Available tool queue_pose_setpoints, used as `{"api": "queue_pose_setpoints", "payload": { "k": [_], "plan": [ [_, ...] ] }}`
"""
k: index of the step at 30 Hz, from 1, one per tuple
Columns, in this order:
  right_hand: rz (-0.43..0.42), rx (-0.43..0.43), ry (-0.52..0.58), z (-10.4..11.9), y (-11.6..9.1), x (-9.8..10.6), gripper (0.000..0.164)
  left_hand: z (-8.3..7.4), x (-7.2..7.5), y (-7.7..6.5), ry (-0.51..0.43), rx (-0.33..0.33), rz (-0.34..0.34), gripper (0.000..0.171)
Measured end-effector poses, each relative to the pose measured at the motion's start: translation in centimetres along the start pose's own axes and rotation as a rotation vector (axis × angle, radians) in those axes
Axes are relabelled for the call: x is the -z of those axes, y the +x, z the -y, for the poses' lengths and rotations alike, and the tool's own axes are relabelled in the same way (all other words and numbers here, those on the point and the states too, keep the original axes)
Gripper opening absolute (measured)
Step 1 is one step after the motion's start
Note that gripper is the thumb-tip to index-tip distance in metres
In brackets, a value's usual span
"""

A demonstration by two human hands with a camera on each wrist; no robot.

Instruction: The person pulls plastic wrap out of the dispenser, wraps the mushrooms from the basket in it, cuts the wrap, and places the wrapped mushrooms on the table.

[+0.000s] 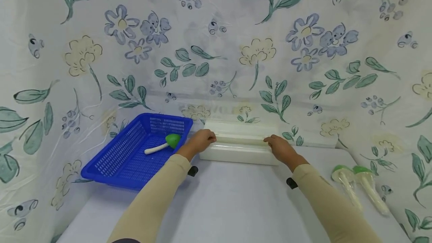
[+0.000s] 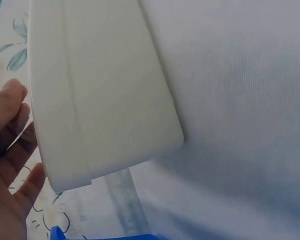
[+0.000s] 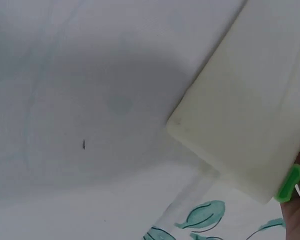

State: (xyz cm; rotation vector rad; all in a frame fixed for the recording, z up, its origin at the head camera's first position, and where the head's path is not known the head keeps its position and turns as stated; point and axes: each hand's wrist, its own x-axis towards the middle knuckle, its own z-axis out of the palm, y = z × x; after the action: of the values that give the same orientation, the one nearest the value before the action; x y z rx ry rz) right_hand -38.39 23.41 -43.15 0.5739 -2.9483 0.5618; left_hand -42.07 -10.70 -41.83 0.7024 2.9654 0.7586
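Observation:
A long white box [image 1: 237, 154] stands at the back of the table, with a pale roll that looks like plastic wrap [image 1: 240, 139] along its top. My left hand [image 1: 202, 140] pinches at the roll's left end with curled fingers. At the opposite end my right hand [image 1: 279, 147] does the same, fingertips right at the roll. The left wrist view has the left fingers [image 2: 21, 135] behind the box's edge. A small green piece [image 3: 289, 184] shows at the right hand's fingers in the right wrist view; most of that hand is out of frame.
To the left stands a blue plastic basket [image 1: 113, 149], holding a white-handled tool with a green domed head [image 1: 173, 141]. Two similar tools in clear film [image 1: 371, 186] lie at the table's right edge. Behind the table [image 1: 233, 205] hangs a flowered sheet [image 1: 222, 74].

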Motion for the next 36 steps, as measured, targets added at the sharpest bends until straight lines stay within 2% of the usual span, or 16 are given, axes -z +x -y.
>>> {"api": "queue_pose_setpoints", "payload": {
  "k": [5, 8, 11, 14, 16, 19, 22, 27, 32, 36],
  "plan": [
    [0.004, 0.017, -0.109, 0.5, 0.2, 0.2, 0.028, -0.6, 0.1, -0.1, 0.167, -0.047, -0.032, 0.017],
    [-0.048, 0.083, -0.180, 0.4, 0.1, 0.3, 0.024, -0.6, 0.0, -0.2, 0.341, -0.124, -0.081, 0.014],
    [-0.123, 0.177, -0.239, 0.3, 0.0, 0.4, 0.022, -0.5, -0.1, -0.5, 0.525, -0.235, -0.165, 0.007],
    [-0.212, 0.274, -0.306, 0.0, 0.1, 0.5, 0.022, -0.3, -0.2, -0.5, 0.688, -0.349, -0.259, 0.010],
    [-0.268, 0.319, -0.349, -0.3, 0.3, 0.6, 0.022, -0.2, -0.1, -0.5, 0.758, -0.412, -0.319, 0.011],
    [-0.313, 0.356, -0.390, -0.6, 0.7, 0.6, 0.019, -0.2, 0.1, -0.3, 0.838, -0.466, -0.387, 0.009],
    [-0.324, 0.370, -0.426, -0.7, 0.9, 0.9, 0.014, -0.2, 0.6, -0.2, 0.890, -0.477, -0.418, 0.007],
    [-0.366, 0.340, -0.562, -0.2, 1.4, 1.5, 0.006, -0.4, 1.2, -0.1, 0.913, -0.423, -0.407, 0.005],
    [-0.458, 0.280, -0.620, 0.5, 1.9, 2.3, 0.015, -0.8, 1.8, 0.2, 0.905, -0.388, -0.446, 0.004],
    [-0.552, 0.262, -0.634, 0.9, 2.2, 2.8, 0.029, -1.2, 2.6, 0.4, 0.902, -0.394, -0.468, 0.006]
  ]
}}
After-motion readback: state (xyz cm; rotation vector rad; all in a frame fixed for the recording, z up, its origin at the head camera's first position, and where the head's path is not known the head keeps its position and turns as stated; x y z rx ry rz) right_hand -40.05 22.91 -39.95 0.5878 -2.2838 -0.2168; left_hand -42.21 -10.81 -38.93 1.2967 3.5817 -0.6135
